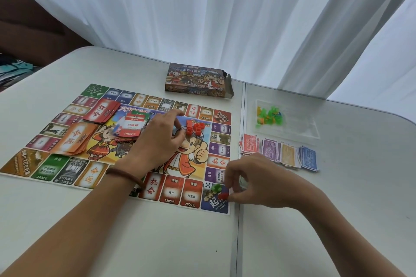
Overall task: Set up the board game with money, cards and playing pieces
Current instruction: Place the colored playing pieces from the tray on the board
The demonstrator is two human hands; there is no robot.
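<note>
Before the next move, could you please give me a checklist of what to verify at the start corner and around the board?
1. Grip on the red piece: the right hand pinches it over the start corner: ok.
2. The green piece is already on that corner: ok.
3. The die lies beside the green piece, apart from the red piece: ok.
4. The money stacks are sorted by colour, right of the board: ok.
5. Card piles squared: the orange pile is fanned out: not ok.
6. Whether the left hand holds one of the red houses: cannot tell.
</note>
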